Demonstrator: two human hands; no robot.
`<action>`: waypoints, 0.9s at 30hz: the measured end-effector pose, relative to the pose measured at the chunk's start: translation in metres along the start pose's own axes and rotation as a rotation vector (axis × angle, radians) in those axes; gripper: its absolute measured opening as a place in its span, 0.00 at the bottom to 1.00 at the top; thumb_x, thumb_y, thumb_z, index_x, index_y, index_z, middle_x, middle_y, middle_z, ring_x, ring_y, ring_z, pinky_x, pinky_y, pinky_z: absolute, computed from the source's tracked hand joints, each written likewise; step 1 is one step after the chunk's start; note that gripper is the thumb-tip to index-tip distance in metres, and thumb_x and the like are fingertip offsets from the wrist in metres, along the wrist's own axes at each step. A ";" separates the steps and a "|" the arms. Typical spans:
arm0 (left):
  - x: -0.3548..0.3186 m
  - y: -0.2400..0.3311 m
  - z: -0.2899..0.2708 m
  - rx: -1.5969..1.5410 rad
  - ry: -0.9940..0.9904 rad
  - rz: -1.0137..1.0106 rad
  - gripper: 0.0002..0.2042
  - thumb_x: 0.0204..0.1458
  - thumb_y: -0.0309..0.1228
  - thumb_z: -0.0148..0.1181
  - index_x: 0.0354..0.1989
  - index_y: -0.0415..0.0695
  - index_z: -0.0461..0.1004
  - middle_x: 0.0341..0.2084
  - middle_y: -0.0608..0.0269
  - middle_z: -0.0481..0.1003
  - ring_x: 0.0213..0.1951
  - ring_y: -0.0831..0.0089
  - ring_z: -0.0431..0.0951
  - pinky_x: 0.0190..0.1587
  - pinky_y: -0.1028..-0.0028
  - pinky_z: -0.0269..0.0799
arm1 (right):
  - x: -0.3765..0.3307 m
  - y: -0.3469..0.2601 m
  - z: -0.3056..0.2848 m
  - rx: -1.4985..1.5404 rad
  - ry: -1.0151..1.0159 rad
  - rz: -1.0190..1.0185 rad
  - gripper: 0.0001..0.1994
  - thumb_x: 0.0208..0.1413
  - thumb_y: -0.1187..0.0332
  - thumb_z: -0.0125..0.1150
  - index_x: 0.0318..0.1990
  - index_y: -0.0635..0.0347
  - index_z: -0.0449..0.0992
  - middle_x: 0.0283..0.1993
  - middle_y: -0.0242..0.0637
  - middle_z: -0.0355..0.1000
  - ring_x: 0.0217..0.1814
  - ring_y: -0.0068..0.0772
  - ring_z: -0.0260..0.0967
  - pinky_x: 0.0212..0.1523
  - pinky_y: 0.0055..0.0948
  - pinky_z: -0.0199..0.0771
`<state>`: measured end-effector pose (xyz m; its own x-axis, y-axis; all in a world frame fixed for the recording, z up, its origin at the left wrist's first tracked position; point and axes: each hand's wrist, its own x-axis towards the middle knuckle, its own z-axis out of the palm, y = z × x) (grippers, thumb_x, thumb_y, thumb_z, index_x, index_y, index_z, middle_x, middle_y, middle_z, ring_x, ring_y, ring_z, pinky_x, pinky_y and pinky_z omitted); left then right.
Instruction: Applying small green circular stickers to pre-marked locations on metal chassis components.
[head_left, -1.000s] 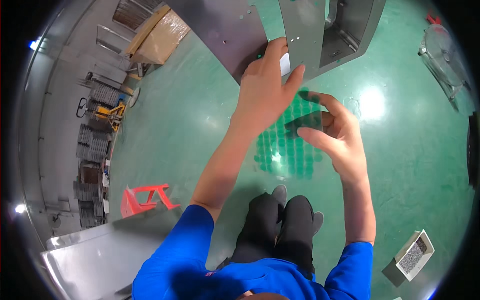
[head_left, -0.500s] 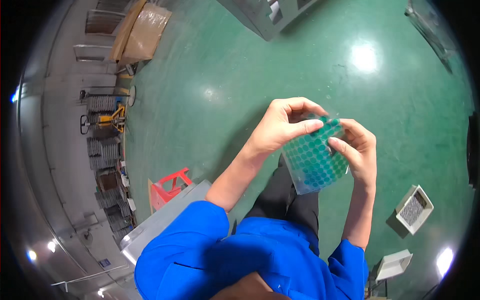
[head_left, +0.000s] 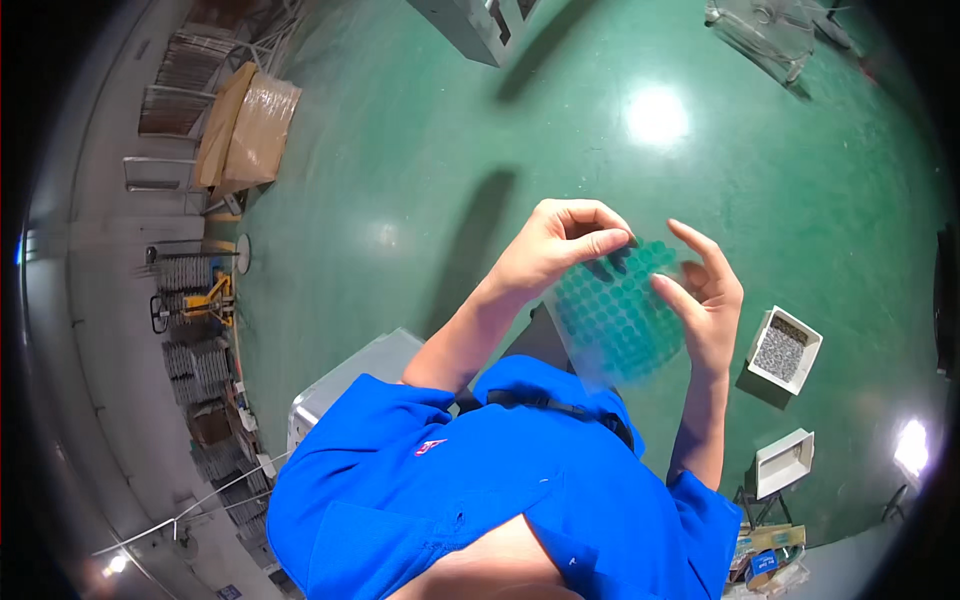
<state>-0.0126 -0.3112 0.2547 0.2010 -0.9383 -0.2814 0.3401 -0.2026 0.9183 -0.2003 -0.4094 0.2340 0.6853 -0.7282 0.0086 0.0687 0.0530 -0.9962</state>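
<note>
A thin see-through sheet of round green stickers (head_left: 615,315) hangs in front of my body, its lower part blurred. My left hand (head_left: 562,245) pinches its upper edge between thumb and fingers. At the sheet's right side is my right hand (head_left: 712,305), its thumb and forefinger spread well apart. The right thumb tip overlaps the sheet in view; whether it touches is not clear. The other right fingers are bent and partly hidden. I cannot make out a loose sticker in either hand.
Right, a white bin (head_left: 811,361) holds small grey pieces; another white bin (head_left: 785,466) stands below it. A grey metal surface (head_left: 350,375) lies by my left elbow. Grey equipment (head_left: 470,35) and a wheeled cart (head_left: 765,35) stand ahead. Far left are a wrapped stack (head_left: 258,130) and yellow pallet jack (head_left: 210,300).
My right forefinger has lifted away from the sheet and spread from the thumb. The left hand keeps its pinch. The view has shifted, bringing the bins closer to my right arm.
</note>
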 end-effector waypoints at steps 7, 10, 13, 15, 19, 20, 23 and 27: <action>0.065 0.006 0.008 0.168 -0.005 0.107 0.07 0.54 0.27 0.59 0.34 0.35 0.78 0.29 0.65 0.76 0.35 0.78 0.74 0.39 0.78 0.69 | 0.064 -0.016 -0.022 -0.914 0.246 -0.718 0.13 0.34 0.70 0.72 0.33 0.50 0.81 0.31 0.26 0.72 0.37 0.31 0.66 0.45 0.35 0.64; 0.099 0.012 0.007 0.284 0.028 0.208 0.06 0.53 0.26 0.60 0.34 0.36 0.79 0.29 0.63 0.76 0.36 0.77 0.74 0.40 0.77 0.69 | 0.110 -0.019 -0.035 -0.926 0.173 -0.708 0.12 0.33 0.70 0.72 0.31 0.50 0.81 0.28 0.26 0.72 0.35 0.31 0.66 0.43 0.34 0.64; 0.134 0.022 0.001 0.377 0.064 0.262 0.04 0.52 0.25 0.60 0.32 0.38 0.79 0.29 0.61 0.75 0.36 0.75 0.75 0.41 0.75 0.69 | 0.151 -0.014 -0.046 -0.862 0.063 -0.654 0.11 0.31 0.70 0.72 0.29 0.51 0.80 0.27 0.26 0.72 0.34 0.33 0.66 0.41 0.33 0.64; 0.153 0.030 0.007 0.451 0.094 0.288 0.04 0.51 0.26 0.60 0.31 0.37 0.79 0.29 0.60 0.75 0.35 0.73 0.75 0.40 0.75 0.70 | 0.173 -0.017 -0.060 -0.822 -0.013 -0.558 0.11 0.31 0.71 0.72 0.28 0.53 0.79 0.27 0.27 0.72 0.34 0.33 0.66 0.39 0.32 0.64; 0.190 0.029 0.008 0.558 0.110 0.312 0.04 0.49 0.25 0.60 0.30 0.37 0.78 0.28 0.58 0.75 0.33 0.68 0.76 0.37 0.73 0.71 | 0.210 -0.012 -0.083 -0.767 -0.152 -0.422 0.11 0.32 0.75 0.71 0.27 0.57 0.77 0.27 0.30 0.71 0.34 0.34 0.65 0.37 0.31 0.65; 0.198 0.024 0.007 0.564 0.117 0.311 0.04 0.49 0.25 0.60 0.29 0.37 0.78 0.28 0.58 0.75 0.33 0.68 0.76 0.37 0.72 0.71 | 0.218 -0.008 -0.087 -0.745 -0.184 -0.390 0.10 0.33 0.75 0.71 0.27 0.58 0.77 0.27 0.30 0.71 0.34 0.34 0.65 0.37 0.31 0.65; 0.231 0.016 0.015 0.563 0.186 0.272 0.04 0.48 0.25 0.60 0.28 0.38 0.78 0.28 0.59 0.75 0.33 0.67 0.77 0.37 0.72 0.71 | 0.252 0.006 -0.113 -0.638 -0.304 -0.303 0.09 0.35 0.78 0.69 0.27 0.61 0.75 0.27 0.33 0.70 0.34 0.35 0.65 0.37 0.31 0.65; 0.265 0.019 0.023 0.597 0.283 0.224 0.05 0.48 0.28 0.59 0.28 0.39 0.77 0.28 0.60 0.75 0.34 0.66 0.76 0.37 0.71 0.70 | 0.296 0.012 -0.135 -0.473 -0.431 -0.150 0.09 0.38 0.80 0.67 0.27 0.63 0.72 0.27 0.36 0.69 0.35 0.35 0.66 0.38 0.31 0.65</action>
<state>0.0260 -0.5705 0.2041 0.4670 -0.8826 -0.0548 -0.2842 -0.2085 0.9358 -0.0947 -0.7171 0.2124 0.9290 -0.3599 0.0865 -0.0722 -0.4054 -0.9113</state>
